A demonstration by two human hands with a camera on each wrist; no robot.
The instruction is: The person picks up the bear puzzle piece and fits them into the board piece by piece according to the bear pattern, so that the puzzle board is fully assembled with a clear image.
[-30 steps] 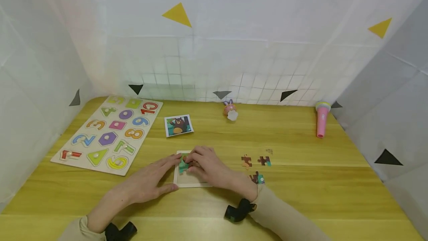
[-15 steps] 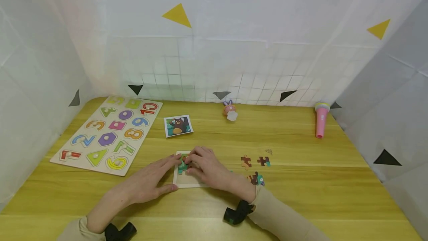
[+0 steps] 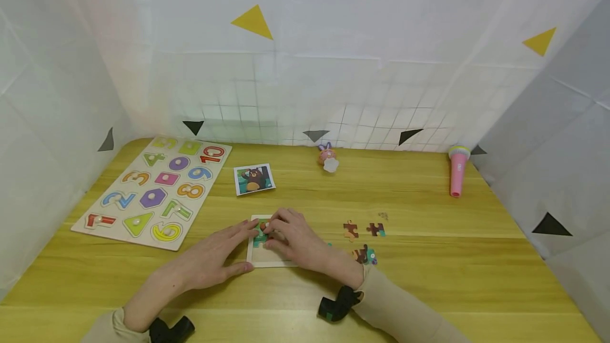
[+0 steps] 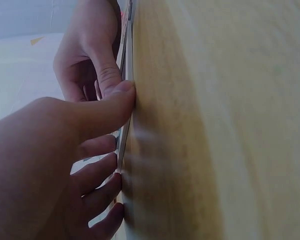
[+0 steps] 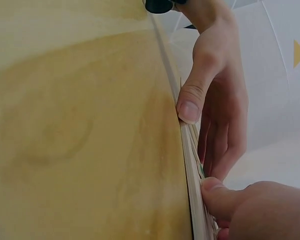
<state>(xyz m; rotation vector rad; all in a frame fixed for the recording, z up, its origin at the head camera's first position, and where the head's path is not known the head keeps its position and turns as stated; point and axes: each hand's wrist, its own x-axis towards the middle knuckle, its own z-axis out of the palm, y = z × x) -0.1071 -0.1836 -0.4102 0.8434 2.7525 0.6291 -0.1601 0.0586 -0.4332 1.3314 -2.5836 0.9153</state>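
A shallow puzzle tray (image 3: 250, 255) with a pale rim lies before me, partly under both hands. Inside its left side sit teal jigsaw pieces (image 3: 259, 238). My left hand (image 3: 216, 255) steadies the tray with fairly straight fingers at the left rim, the thumb at the near left corner. Bent over the tray, my right hand (image 3: 297, 240) pinches a puzzle piece with a brown patch (image 3: 264, 225), mostly hidden by the fingers. In the left wrist view the left thumb (image 4: 121, 92) meets the tray edge. The right wrist view shows the right thumb (image 5: 212, 185) low at the tray.
Right of the tray lie loose jigsaw pieces (image 3: 366, 254), one mostly behind my right wrist. A bear picture card (image 3: 254, 179) lies beyond the tray. A number and shape board (image 3: 167, 192) occupies the left. Farther back are a bunny-eared toy (image 3: 328, 156) and a pink toy microphone (image 3: 457, 173).
The teal pieces have shifted slightly in the tray under my right fingers. My right forearm has moved a little left; the left hand stays in place.
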